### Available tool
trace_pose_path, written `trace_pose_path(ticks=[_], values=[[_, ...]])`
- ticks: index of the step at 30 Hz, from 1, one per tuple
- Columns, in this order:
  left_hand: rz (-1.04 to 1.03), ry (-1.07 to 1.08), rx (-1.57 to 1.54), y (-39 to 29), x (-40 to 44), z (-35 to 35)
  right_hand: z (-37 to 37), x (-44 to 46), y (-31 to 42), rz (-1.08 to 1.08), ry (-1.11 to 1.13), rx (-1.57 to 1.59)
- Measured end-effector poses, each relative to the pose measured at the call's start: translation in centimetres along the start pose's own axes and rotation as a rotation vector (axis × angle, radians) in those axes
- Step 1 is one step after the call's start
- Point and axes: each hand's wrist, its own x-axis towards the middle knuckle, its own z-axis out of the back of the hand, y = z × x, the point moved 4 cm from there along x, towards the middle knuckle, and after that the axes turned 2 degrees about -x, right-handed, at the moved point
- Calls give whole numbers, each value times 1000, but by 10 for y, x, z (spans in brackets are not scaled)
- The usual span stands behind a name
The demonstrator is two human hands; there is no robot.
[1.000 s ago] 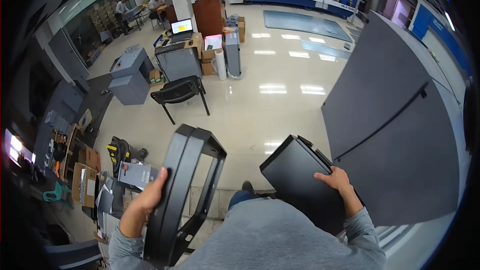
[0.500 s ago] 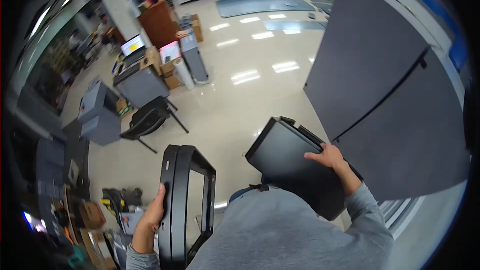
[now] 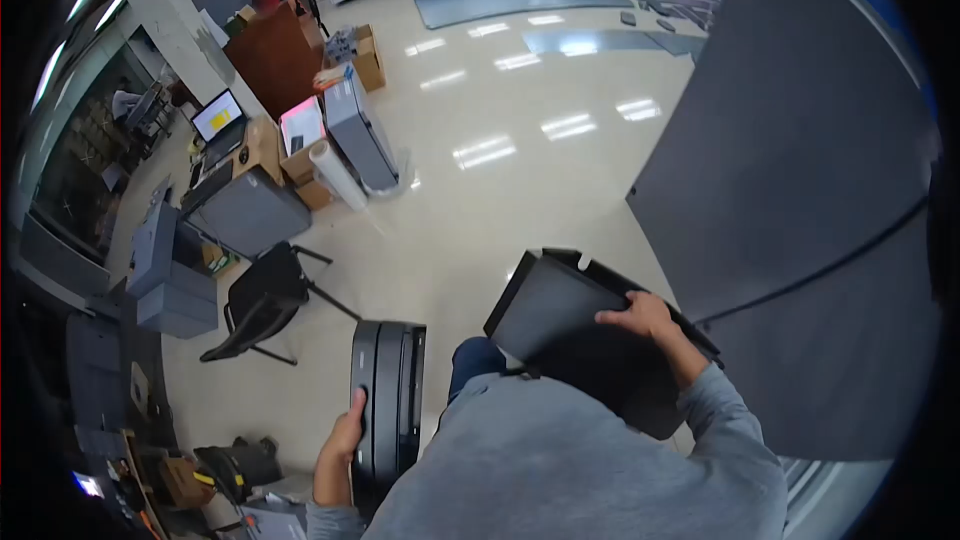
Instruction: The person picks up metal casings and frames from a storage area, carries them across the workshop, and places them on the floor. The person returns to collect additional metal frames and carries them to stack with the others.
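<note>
Left hand (image 3: 344, 430) grips black frame (image 3: 384, 390); right hand (image 3: 642, 317) grips black panel (image 3: 555, 308) by edge; floor (image 3: 480, 230) stretches ahead

black frame (image 3: 388, 405): thick, small slots in its side, held, one end pointing far, near left | black panel (image 3: 590, 365): wide, flat, folded edges, small notch, held slanted, near right
</note>
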Motion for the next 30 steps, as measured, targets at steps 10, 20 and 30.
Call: trace_pose_path(ticks=[10,20,30], values=[[47,-31,-157,-163,201,18,99,246,142,-21,39,-19],[120,165,-234,-409,365,-34,237,414,218,-74,7,136],[236,-28,95,-663,522,-117,375,745,268,-9,9,49]])
